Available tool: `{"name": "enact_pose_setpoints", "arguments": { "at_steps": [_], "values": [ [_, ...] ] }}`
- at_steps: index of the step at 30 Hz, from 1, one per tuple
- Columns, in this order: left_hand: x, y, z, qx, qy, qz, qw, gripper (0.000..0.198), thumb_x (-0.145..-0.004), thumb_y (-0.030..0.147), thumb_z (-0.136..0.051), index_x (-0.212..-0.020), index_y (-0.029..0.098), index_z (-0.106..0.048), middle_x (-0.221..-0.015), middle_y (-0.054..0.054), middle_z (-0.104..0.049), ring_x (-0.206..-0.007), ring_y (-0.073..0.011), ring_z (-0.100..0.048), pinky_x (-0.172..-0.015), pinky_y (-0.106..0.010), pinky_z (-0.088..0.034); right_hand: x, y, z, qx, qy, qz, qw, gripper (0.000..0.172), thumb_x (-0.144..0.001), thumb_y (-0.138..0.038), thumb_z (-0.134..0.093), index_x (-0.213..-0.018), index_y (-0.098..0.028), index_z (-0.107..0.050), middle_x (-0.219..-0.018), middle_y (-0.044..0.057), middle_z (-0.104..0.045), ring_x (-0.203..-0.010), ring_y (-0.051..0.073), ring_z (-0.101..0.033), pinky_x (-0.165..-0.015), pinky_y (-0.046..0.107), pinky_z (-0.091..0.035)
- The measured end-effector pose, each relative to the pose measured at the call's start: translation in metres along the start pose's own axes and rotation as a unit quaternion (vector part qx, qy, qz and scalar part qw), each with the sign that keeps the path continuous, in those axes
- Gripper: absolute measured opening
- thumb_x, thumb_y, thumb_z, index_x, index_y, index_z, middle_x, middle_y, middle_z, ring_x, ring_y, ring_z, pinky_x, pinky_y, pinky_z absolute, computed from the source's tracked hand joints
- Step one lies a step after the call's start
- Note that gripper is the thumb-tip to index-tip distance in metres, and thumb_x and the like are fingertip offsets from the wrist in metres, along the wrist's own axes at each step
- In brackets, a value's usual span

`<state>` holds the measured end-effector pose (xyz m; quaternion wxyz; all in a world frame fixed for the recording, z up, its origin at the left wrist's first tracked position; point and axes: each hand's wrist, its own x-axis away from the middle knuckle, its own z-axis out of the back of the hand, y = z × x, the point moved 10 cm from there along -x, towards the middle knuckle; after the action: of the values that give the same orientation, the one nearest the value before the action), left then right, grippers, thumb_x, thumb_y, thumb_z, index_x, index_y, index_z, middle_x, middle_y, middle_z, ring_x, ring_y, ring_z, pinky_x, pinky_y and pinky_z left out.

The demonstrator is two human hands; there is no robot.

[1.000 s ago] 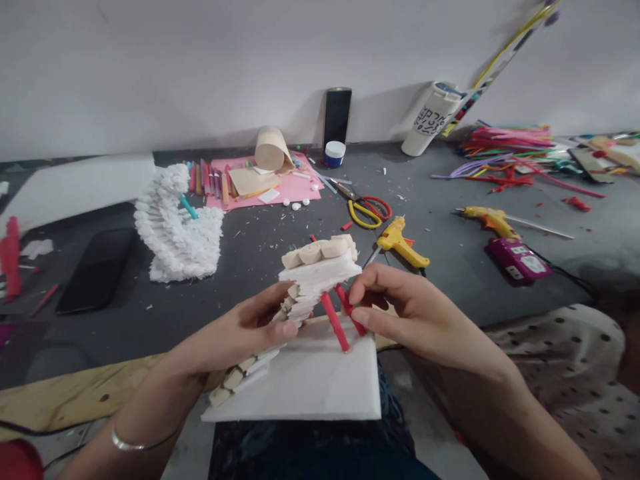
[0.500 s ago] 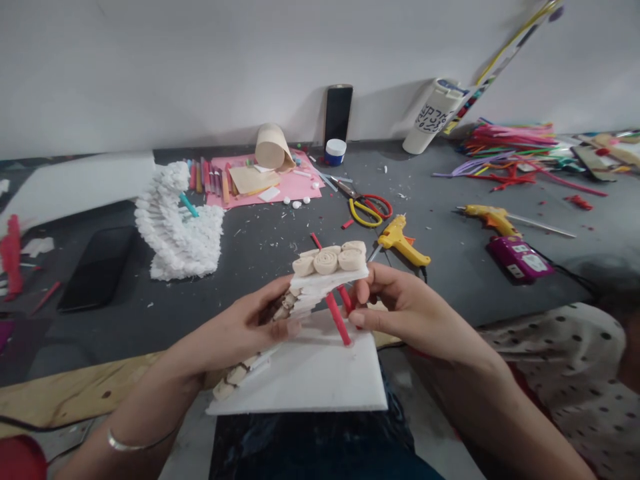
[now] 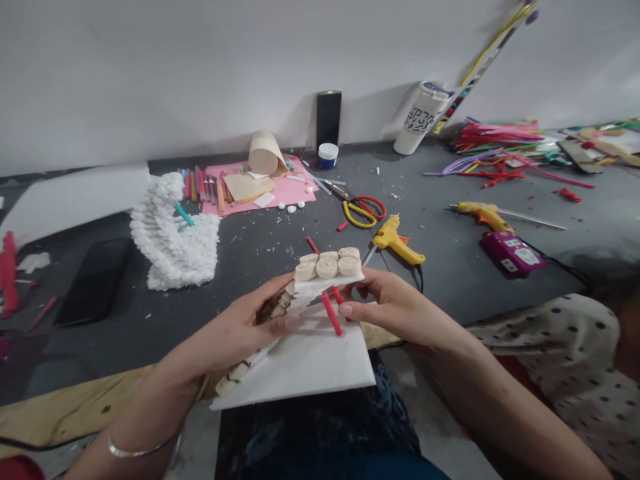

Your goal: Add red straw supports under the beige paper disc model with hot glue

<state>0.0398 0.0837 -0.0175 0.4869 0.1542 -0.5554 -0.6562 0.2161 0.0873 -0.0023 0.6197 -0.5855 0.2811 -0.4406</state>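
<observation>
We saw the left hand (image 3: 233, 330) clasp the white model (image 3: 325, 283), which had tipped lower over the white board (image 3: 310, 363), while the right hand (image 3: 395, 308) pinched a red stick (image 3: 331, 313).

red stick (image 3: 331, 313) by right hand (image 3: 395, 300), glue gun (image 3: 395, 243) beyond it

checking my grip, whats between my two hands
The head view shows beige rolls on a white layered model and a red stick between your left hand and right hand.
</observation>
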Motion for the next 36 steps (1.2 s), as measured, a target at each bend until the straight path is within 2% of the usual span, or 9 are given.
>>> {"name": "enact_pose_setpoints", "arguments": {
  "at_steps": [5, 11, 24, 27, 31, 34, 36],
  "values": [
    [-0.005, 0.005, 0.009, -0.076, 0.034, -0.003, 0.996, 0.079, -0.083, 0.06, -0.064, -0.151, 0.027, -0.043, -0.145, -0.009, -0.057, -0.123, -0.0337, -0.06, -0.103, -0.044, -0.049, -0.01, 0.007, 0.003, 0.035, 0.009, 0.005, 0.999, 0.019, -0.085, -0.039, -0.07, -0.089, -0.02, -0.069, -0.096, 0.002, -0.071, -0.09, 0.017, -0.061, -0.086, 0.03, -0.046],
    [-0.008, 0.014, 0.011, -0.085, 0.048, -0.016, 0.995, 0.075, -0.083, 0.056, -0.063, -0.149, 0.025, -0.047, -0.131, -0.01, -0.067, -0.114, -0.0326, -0.064, -0.096, -0.044, -0.054, -0.016, 0.011, 0.006, 0.009, 0.032, -0.014, 0.999, 0.019, -0.081, -0.038, -0.072, -0.087, -0.019, -0.069, -0.092, 0.003, -0.071, -0.082, 0.015, -0.062, -0.076, 0.029, -0.049],
    [-0.011, 0.012, 0.014, -0.112, 0.062, -0.031, 0.991, 0.074, -0.084, 0.056, -0.062, -0.149, 0.024, -0.047, -0.135, -0.01, -0.065, -0.114, -0.0318, -0.065, -0.097, -0.043, -0.054, -0.02, 0.011, 0.008, 0.035, 0.047, 0.004, 0.998, 0.018, -0.081, -0.036, -0.071, -0.086, -0.019, -0.07, -0.088, 0.002, -0.072, -0.077, 0.014, -0.062, -0.071, 0.028, -0.049],
    [-0.014, 0.01, 0.017, -0.126, 0.065, -0.03, 0.989, 0.076, -0.084, 0.06, -0.06, -0.15, 0.024, -0.045, -0.143, -0.01, -0.059, -0.117, -0.0322, -0.064, -0.099, -0.044, -0.053, -0.024, 0.009, 0.009, 0.047, 0.054, 0.019, 0.997, 0.02, -0.082, -0.037, -0.071, -0.09, -0.019, -0.071, -0.091, 0.003, -0.073, -0.081, 0.016, -0.063, -0.074, 0.029, -0.05],
    [-0.019, 0.015, 0.025, -0.171, 0.096, -0.067, 0.978, 0.074, -0.086, 0.06, -0.059, -0.151, 0.027, -0.043, -0.148, -0.008, -0.055, -0.125, -0.0317, -0.06, -0.105, -0.04, -0.049, -0.036, 0.007, 0.011, 0.06, 0.067, 0.069, 0.994, 0.022, -0.083, -0.039, -0.069, -0.093, -0.02, -0.072, -0.092, 0.004, -0.073, -0.088, 0.019, -0.065, -0.084, 0.035, -0.052],
    [-0.024, 0.018, 0.032, -0.225, 0.126, -0.096, 0.961, 0.073, -0.089, 0.057, -0.058, -0.154, 0.03, -0.036, -0.155, -0.005, -0.047, -0.134, -0.03, -0.053, -0.111, -0.04, -0.044, -0.046, 0.011, 0.02, 0.061, 0.106, 0.11, 0.986, 0.026, -0.08, -0.035, -0.071, -0.102, -0.02, -0.071, -0.105, 0.005, -0.072, -0.102, 0.022, -0.065, -0.093, 0.038, -0.05],
    [-0.027, 0.015, 0.037, -0.266, 0.151, -0.1, 0.947, 0.073, -0.09, 0.055, -0.056, -0.155, 0.033, -0.031, -0.156, -0.005, -0.044, -0.135, -0.0299, -0.051, -0.111, -0.042, -0.043, -0.052, 0.02, 0.029, 0.067, 0.141, 0.112, 0.981, 0.028, -0.078, -0.03, -0.072, -0.103, -0.02, -0.07, -0.109, 0.006, -0.072, -0.104, 0.022, -0.064, -0.093, 0.037, -0.049]
  ]
}}
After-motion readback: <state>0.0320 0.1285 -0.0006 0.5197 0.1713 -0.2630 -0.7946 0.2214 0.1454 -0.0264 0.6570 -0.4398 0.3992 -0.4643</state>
